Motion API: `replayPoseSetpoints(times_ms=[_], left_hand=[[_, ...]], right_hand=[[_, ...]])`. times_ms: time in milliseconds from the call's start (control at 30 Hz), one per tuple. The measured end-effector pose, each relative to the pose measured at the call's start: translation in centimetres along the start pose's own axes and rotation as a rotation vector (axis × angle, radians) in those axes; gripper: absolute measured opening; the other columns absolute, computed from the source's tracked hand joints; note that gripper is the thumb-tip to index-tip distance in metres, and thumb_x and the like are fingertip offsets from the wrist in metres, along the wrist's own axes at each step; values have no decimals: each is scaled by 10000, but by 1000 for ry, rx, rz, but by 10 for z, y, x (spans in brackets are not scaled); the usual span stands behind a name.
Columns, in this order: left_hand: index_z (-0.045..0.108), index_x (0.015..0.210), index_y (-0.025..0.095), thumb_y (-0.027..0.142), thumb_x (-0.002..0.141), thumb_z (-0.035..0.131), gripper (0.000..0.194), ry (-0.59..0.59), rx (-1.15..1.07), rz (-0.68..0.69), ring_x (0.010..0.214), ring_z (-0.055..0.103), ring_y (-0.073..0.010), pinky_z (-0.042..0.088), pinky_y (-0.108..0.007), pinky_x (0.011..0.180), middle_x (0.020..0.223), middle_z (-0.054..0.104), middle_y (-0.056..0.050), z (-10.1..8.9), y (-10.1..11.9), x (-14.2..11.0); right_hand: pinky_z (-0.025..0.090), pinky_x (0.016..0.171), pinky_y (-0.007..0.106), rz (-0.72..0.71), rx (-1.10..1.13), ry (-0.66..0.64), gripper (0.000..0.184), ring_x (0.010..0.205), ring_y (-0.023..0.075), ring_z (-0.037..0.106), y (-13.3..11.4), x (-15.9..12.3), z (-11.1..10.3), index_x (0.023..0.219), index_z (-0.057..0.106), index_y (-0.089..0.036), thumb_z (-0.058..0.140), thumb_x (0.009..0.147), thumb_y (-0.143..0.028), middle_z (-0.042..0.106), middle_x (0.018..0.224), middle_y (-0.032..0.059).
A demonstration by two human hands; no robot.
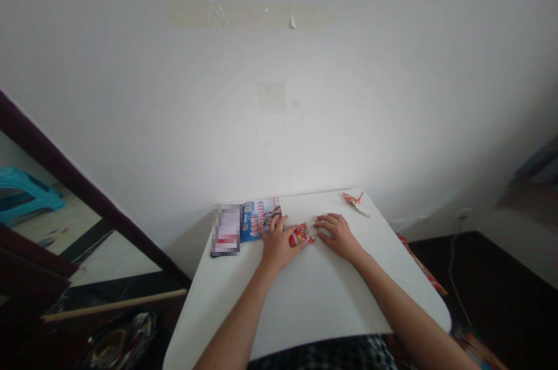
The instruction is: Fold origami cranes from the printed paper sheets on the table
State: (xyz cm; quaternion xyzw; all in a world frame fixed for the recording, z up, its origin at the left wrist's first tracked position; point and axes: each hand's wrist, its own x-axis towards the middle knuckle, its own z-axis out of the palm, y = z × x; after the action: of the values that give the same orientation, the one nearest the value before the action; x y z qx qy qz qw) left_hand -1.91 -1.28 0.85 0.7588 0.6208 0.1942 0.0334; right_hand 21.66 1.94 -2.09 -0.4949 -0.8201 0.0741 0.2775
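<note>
A small red printed piece of paper [300,234] lies on the white table between my hands. My left hand [278,243] rests with its fingers spread, the thumb along the red paper's lower left edge and the fingertips over a blue printed leaflet [253,221]. My right hand [339,235] lies at the red paper's right end, fingers stretched and slightly bent, the tips touching or just beside it. Whether the paper is folded is too small to tell. A folded red-and-white paper crane [355,202] sits at the table's back right corner.
A dark-edged phone-like object [226,230], its face pixelated, lies on the left of the white table [318,300]. The table's back edge meets a wall [392,96]. On the left are a blue plastic stool [30,192] and a bin-like container [122,341].
</note>
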Motion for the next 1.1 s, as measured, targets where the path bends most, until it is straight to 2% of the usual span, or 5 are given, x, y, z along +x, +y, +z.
replayPoseSetpoints(times_ms=[300,500,700,933,1100], left_hand=[[740,1183,334,544,861,655,394,16,-36,10,1432,354,-362,74,-728,1202,1485,554,-57,1,-3,2],[809,910,319,425,878,683,167,55,-83,31,1398,404,-338,120,-730,1186,1414,624,-30,2,-8,8],[796,733,276,361,872,703,188,115,-211,62,1334,464,-338,185,-738,1146,1316,690,-38,6,-11,12],[762,690,233,331,867,710,209,294,-361,137,1237,545,-275,392,-547,1099,1206,728,-54,16,-17,17],[780,881,248,280,856,721,72,376,-390,124,1215,574,-253,423,-498,1088,1178,719,-61,14,-20,19]], right_hand=[[452,1043,470,9,77,42,274,1214,266,566,6,3,3,1122,751,-332,700,853,-341,709,1236,43],[455,1032,451,-9,79,65,257,1187,264,564,3,2,2,1106,760,-324,711,854,-317,713,1194,49],[460,1011,460,-43,82,114,218,1154,277,566,6,2,6,1074,774,-318,706,867,-305,720,1125,60],[462,998,442,-48,106,153,186,1132,270,584,7,3,4,1021,783,-303,616,939,-319,743,1005,65],[476,960,417,-17,170,186,212,1092,262,597,6,3,0,1015,772,-268,573,958,-314,735,1000,82]])
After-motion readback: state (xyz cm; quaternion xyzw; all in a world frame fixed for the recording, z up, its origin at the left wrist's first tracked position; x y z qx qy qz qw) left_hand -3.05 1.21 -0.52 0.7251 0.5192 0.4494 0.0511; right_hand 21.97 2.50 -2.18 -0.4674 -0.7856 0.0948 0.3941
